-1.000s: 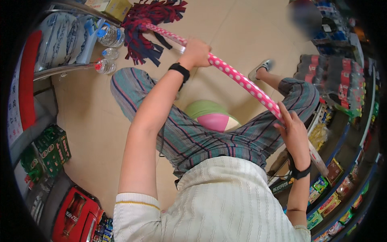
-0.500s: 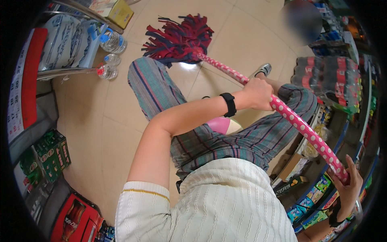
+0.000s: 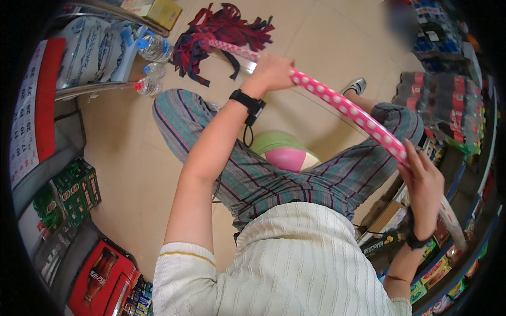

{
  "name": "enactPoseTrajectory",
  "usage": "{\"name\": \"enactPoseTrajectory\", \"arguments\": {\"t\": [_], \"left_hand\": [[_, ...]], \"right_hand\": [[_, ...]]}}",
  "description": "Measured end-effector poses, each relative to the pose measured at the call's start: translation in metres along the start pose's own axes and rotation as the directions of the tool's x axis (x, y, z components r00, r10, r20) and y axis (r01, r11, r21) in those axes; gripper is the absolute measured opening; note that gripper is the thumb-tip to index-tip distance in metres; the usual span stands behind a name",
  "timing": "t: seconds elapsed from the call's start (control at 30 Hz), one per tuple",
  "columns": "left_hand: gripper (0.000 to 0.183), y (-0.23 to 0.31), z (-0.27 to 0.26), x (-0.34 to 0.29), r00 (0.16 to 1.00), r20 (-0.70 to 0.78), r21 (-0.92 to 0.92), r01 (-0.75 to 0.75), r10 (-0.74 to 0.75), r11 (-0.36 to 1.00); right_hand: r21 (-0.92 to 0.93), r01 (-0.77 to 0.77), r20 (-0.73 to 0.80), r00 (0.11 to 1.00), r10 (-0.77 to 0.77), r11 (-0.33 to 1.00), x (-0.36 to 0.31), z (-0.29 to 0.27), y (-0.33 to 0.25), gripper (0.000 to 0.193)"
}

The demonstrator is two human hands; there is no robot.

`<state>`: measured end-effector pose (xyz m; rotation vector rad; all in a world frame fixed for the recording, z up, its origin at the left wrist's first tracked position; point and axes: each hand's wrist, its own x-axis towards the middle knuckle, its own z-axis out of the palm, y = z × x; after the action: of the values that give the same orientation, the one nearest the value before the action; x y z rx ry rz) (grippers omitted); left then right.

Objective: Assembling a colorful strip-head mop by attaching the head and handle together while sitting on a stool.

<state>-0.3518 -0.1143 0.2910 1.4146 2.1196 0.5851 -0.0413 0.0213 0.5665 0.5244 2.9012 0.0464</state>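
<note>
A mop lies slanted across the space before me, its strip head point(image 3: 224, 31) of red and dark blue cloth on the floor at the far left. Its pink handle point(image 3: 348, 109) with white dots runs down to the right. My left hand point(image 3: 275, 72) is closed round the handle, nearer the mop head. Toward the handle's near right end, my right hand point(image 3: 424, 181) grips it with fingers laid along it. Past that hand shows a pale rod-like piece point(image 3: 452, 224); whether it belongs to the handle I cannot tell.
A round green, pink and white thing point(image 3: 287, 150) sits between my legs. Water bottles point(image 3: 154, 47) stand left beside a metal rack. Wrapped dark bottles point(image 3: 440, 105) and packed shelves line the right. Green boxes point(image 3: 76, 190) and a red carton point(image 3: 100, 279) are near left.
The mop head has moved left and turned. My left hand has shifted left and away from me with the handle. My right hand has come inward and up, from spread fingers to a grip.
</note>
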Motion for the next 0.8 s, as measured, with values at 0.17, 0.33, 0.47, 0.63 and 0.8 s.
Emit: {"name": "enactPoseTrajectory", "arguments": {"t": [0.17, 0.33, 0.47, 0.63, 0.8], "left_hand": [[0.016, -0.06, 0.019, 0.012, 0.823, -0.566, 0.118, 0.015, 0.055, 0.993], [0.027, -0.025, 0.026, 0.017, 0.985, -0.16, 0.234, -0.028, 0.066, 0.972], [0.037, 0.045, 0.045, -0.002, 0.972, -0.026, 0.021, -0.233, 0.234, 0.972], [0.04, 0.119, 0.072, -0.007, 0.893, -0.018, -0.138, -0.448, 0.45, 0.884], [0.04, 0.106, 0.079, -0.004, 0.892, 0.03, -0.174, -0.439, 0.451, 0.881]], "right_hand": [[0.095, 0.023, -0.002, 1.0, -0.023, 0.995, 0.039, 0.047, -0.022, 0.052], [0.194, -0.05, 0.134, 0.991, 0.024, 0.98, 0.002, 0.032, -0.003, 0.057], [0.245, -0.221, 0.265, 0.952, 0.154, 0.944, -0.059, -0.023, 0.018, 0.059], [0.032, -0.286, 0.297, 0.918, 0.264, 0.958, -0.105, -0.088, 0.023, 0.061], [0.056, -0.145, 0.423, 0.899, 0.108, 0.988, -0.094, -0.072, 0.029, 0.061]]}}
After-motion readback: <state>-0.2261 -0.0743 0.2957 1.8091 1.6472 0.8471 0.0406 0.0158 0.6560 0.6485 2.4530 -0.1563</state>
